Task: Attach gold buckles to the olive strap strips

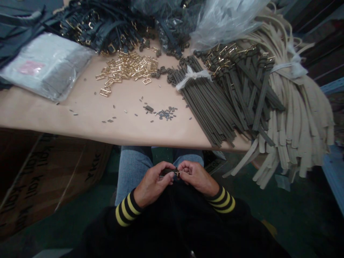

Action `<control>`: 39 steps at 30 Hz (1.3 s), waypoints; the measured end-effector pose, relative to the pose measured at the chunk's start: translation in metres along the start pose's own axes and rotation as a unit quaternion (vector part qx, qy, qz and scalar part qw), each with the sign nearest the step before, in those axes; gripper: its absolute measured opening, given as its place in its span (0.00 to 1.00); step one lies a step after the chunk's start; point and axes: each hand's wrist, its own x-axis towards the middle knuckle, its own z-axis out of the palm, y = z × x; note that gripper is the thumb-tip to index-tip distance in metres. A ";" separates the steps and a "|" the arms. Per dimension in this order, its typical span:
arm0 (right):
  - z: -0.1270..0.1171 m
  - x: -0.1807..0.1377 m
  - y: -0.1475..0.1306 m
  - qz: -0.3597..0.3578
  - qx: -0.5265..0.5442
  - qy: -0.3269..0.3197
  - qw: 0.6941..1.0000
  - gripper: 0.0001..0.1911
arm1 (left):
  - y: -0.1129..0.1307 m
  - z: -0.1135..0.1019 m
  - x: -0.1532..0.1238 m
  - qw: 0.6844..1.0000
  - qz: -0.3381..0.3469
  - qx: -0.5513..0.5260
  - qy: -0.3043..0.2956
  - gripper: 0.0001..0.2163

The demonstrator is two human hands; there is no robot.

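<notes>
Both my hands meet over my lap, below the table's front edge. My left hand (pixel 153 182) is closed round a dark strap (pixel 167 171), thumb pressing on its end. My right hand (pixel 195 175) pinches a small gold buckle (pixel 177 173) at that same strap end. On the table lie a heap of loose gold buckles (pixel 126 68), a tied bundle of dark straps (pixel 206 96) and a few small dark pins (pixel 165 113).
Dark straps fitted with buckles (pixel 242 68) fan out at the right beside cream straps (pixel 301 107) hanging over the edge. A plastic bag (pixel 45 64) lies at the left, black belts (pixel 102 21) at the back. Cardboard boxes (pixel 40 175) stand under the table (pixel 88 118).
</notes>
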 end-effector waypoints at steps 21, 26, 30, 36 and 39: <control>-0.004 0.000 0.006 0.073 0.154 -0.118 0.978 0.16 | -0.015 -0.014 0.003 0.962 -0.081 -0.214 -0.151 0.14; -0.003 0.002 0.010 0.057 0.125 -0.120 0.983 0.13 | -0.017 -0.010 0.000 0.958 -0.136 -0.223 -0.117 0.13; -0.001 0.002 0.013 0.056 0.106 -0.106 0.987 0.11 | -0.018 -0.005 -0.001 0.956 -0.167 -0.232 -0.066 0.12; -0.002 0.003 0.012 0.037 0.075 -0.102 0.991 0.13 | -0.019 0.001 0.000 0.965 -0.143 -0.217 -0.023 0.12; -0.002 0.002 0.010 0.025 0.055 -0.094 0.994 0.14 | -0.019 0.003 0.001 0.974 -0.118 -0.193 -0.027 0.12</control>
